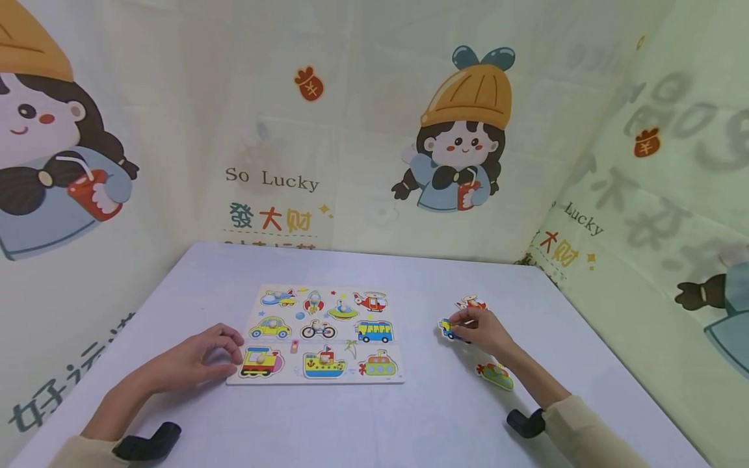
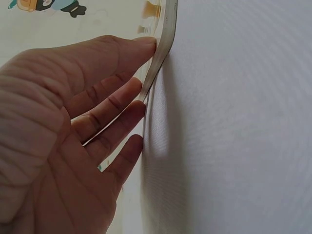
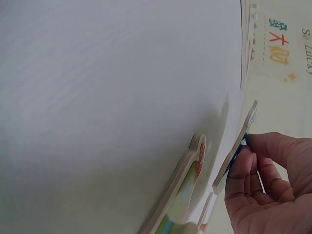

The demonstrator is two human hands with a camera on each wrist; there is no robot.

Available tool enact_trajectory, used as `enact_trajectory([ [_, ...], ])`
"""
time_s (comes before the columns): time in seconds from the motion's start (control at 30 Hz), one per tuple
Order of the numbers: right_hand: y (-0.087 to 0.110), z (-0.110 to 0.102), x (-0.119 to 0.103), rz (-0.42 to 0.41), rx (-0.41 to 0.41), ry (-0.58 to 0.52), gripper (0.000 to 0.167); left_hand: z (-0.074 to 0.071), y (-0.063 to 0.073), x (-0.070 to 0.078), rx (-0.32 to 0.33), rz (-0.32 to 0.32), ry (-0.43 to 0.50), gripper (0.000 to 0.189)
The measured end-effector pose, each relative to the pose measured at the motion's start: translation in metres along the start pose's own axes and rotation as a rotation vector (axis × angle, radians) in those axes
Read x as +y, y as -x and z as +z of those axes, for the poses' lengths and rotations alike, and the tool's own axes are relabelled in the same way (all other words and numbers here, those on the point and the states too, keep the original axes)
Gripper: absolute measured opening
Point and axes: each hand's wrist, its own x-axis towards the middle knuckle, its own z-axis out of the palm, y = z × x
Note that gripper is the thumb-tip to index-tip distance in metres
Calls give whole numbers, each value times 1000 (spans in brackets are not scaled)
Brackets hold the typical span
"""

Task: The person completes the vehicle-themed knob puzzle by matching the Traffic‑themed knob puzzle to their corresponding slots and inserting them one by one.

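Observation:
A wooden puzzle board point(image 1: 292, 348) with vehicle pictures lies left of the table's middle. My left hand point(image 1: 199, 357) is at its left edge, fingers loosely bent, the thumb and fingertips touching the rim in the left wrist view. In my right hand point(image 1: 482, 331) a blue bus puzzle piece point(image 1: 446, 327) is pinched between thumb and fingers. The right wrist view shows this bus piece point(image 3: 235, 148) tilted and raised off the table. Near that hand lie a green submarine piece point(image 1: 496, 376) and, behind it, a red helicopter piece point(image 1: 471, 303), partly hidden.
The white table point(image 1: 374, 422) reaches back to a printed cloth wall point(image 1: 363, 130), with more cloth at both sides. Several knobbed pieces, such as the yellow car point(image 1: 270, 327), sit in the board. Black wrist mounts point(image 1: 149, 444) show at both sleeves.

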Motion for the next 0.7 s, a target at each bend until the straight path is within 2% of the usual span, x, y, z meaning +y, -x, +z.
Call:
enact_trajectory([
  [0.17, -2, 6, -5, -8, -1, -13, 16, 1, 0, 1, 1, 2, -6, 17],
  [0.7, -10, 31, -26, 44, 12, -76, 15, 1, 1, 0, 3, 14, 0, 17],
])
